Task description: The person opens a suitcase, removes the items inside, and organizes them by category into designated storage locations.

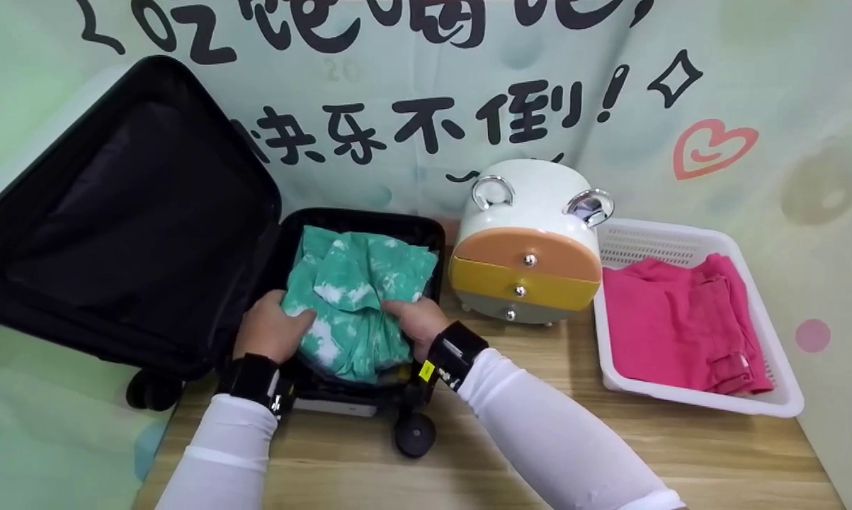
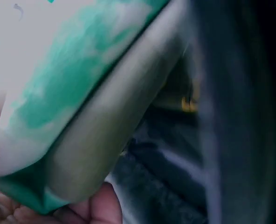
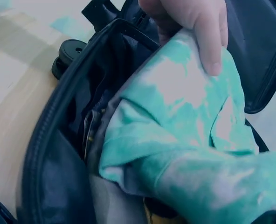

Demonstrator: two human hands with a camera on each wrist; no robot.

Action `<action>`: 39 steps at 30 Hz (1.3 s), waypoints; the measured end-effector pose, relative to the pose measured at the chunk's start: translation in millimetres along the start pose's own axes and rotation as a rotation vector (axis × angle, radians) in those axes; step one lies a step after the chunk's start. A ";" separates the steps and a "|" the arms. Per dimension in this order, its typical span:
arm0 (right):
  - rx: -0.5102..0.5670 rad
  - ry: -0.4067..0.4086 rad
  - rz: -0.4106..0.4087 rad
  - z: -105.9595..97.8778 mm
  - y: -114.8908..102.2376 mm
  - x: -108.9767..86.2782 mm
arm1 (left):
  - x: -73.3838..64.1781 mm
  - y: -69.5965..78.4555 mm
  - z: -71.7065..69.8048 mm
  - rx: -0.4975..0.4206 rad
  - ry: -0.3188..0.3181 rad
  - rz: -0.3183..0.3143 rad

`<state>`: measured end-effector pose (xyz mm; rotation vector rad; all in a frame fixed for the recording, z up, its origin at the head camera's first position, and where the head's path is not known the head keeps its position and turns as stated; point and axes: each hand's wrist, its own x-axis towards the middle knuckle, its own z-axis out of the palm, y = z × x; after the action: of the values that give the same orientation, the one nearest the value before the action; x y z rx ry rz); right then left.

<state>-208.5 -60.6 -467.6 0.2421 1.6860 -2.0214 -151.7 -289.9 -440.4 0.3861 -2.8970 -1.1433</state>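
Observation:
A green-and-white tie-dye garment (image 1: 358, 283) lies bunched inside the open black suitcase (image 1: 426, 227). My left hand (image 1: 273, 329) holds its left edge, with the thumb on top of the cloth; the right wrist view also shows this hand (image 3: 194, 28) gripping the garment (image 3: 175, 93). On the opposite side, my right hand (image 1: 420, 322) pinches the cloth between thumb and fingers. In the left wrist view, the garment (image 2: 72, 79) has a folded edge raised beside a pale layer, and fingers (image 2: 105, 205) show below it. What lies under the garment is mostly hidden.
The suitcase lid (image 1: 128, 212) leans open at the left. Right of the suitcase stands a white drawer box (image 1: 532, 198) with orange, yellow and grey drawers. A white basket (image 1: 787, 382) beyond it contains folded pink clothing (image 1: 673, 326). All stand on a wooden table (image 1: 539, 411).

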 end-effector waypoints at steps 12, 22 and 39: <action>0.051 0.011 -0.107 -15.7 -1.8 -1.1 | -0.9 5.8 -14.6 -0.053 0.010 0.057; 0.242 -0.034 -0.026 -27.6 -6.1 -5.6 | -17.0 7.1 -14.9 -0.163 -0.018 -0.003; 0.308 -0.022 -0.034 -28.7 3.9 -11.3 | -58.4 23.9 9.2 -0.778 0.058 -0.266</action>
<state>-201.9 -30.6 -472.4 0.2952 1.3686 -2.2969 -101.3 -253.5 -426.0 0.7468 -2.1379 -2.0987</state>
